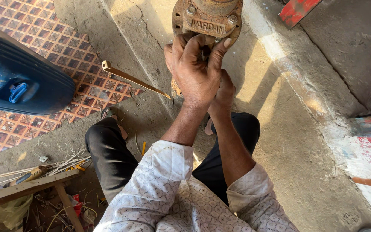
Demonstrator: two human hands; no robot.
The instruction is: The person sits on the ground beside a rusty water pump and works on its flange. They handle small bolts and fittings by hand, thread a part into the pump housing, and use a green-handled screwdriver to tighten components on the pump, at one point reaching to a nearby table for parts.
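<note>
**Both hands locked on the rusty casting**

Head view: left hand [196, 71] clamped over the lower face of the rusty metal housing [207, 19], fingers curled tight, thumb hooked round the flange edge. Right hand [225, 91] tucked just beneath and behind, mostly hidden; grip impossible to tell. Looks like a working-loose or turning step at the housing's front; next move likely calling for a firmer purchase and steady torque. Concrete ledge [280, 56] close right of the hands, thin brass strip [134, 79] lying just left, blue container [18, 73] well apart left. Open room mainly toward the knees.
</note>
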